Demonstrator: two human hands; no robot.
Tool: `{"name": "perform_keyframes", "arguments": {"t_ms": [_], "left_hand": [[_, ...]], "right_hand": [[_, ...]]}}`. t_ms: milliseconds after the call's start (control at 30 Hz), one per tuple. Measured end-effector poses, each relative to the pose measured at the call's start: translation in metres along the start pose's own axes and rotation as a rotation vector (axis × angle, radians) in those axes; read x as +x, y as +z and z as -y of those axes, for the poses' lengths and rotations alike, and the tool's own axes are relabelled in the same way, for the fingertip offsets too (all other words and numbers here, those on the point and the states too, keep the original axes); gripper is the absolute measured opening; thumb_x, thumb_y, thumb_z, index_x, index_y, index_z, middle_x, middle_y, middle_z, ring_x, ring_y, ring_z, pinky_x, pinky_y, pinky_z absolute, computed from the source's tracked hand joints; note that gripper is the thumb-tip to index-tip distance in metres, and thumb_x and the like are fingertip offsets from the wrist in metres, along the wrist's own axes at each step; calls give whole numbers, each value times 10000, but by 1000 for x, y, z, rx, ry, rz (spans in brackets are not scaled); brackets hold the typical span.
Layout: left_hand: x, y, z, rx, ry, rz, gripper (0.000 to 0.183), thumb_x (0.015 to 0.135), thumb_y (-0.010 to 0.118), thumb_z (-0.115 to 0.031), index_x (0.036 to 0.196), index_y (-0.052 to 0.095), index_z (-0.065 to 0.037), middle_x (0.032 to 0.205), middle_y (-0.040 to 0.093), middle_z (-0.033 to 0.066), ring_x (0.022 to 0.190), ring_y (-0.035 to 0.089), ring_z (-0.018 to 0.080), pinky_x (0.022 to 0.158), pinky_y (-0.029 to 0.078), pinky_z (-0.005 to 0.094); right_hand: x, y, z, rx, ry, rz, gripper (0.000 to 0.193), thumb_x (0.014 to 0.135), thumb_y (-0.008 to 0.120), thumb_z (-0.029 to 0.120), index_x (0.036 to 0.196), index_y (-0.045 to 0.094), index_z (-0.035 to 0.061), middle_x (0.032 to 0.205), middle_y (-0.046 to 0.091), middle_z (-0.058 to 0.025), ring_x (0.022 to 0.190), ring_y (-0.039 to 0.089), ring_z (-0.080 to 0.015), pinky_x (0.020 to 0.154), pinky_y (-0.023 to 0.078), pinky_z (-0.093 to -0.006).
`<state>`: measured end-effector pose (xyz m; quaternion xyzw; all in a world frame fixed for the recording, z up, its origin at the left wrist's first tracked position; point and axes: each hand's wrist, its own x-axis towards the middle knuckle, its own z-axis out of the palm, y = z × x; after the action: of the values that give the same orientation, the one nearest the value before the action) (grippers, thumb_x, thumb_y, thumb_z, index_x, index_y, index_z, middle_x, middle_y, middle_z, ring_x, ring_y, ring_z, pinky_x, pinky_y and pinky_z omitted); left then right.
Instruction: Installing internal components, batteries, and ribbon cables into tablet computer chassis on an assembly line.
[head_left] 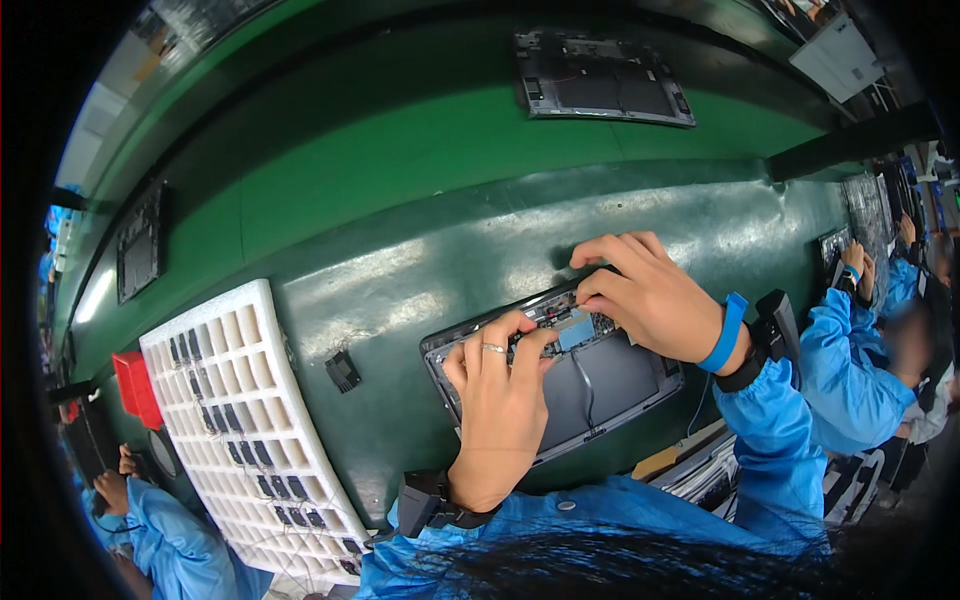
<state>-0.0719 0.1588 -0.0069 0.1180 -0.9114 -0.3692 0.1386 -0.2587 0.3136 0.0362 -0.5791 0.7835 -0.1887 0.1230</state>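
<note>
1. While I'm watching remotely via the head cam, the L hand [500, 395] is working at the upper-L part of a dark laptop base [635, 390], fingers bent, thumb & index a bit apart; I can't tell if the tips are gripping anything.
2. R hand [655, 305] is arching over the base's upper edge, fingers curled, thumb & index tips close tog.; I'm not making out what, if anything, they're pinching.
3. Base is lying on the green bench [385, 440], right in front of the wearer, slightly angled.
4. Blue rect. piece [575, 331] is sitting in it btwn the hands, w/ a dark cable [588, 390] running below.
5. L of base, a small blk part [342, 371] is lying on the bench; further L, a white foam tray [258, 296] is holding similar-coloured parts.
6. Another base [610, 90] is lying well beyond, on brighter green.
</note>
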Motion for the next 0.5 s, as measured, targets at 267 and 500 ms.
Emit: {"name": "perform_keyframes", "arguments": {"t_ms": [267,500], "left_hand": [[-2,-1,-3,53,-9,-27,367,872,822,-78,1219,711,-117,1298,648,32,1165,614,266,1061,351,454],[-2,-1,-3,65,26,-61,396,875,812,-79,1252,691,-101,1310,646,9,1162,632,219,1024,350,454]], "right_hand": [[-6,7,-1,281,260,43,120,972,770,119,1050,686,83,1413,579,-110,1303,550,-332,1160,363,-412],[-11,13,-7,462,386,-89,117,1017,743,200,1031,695,94,1390,599,-132,1287,544,-363,1150,366,-471]]}}
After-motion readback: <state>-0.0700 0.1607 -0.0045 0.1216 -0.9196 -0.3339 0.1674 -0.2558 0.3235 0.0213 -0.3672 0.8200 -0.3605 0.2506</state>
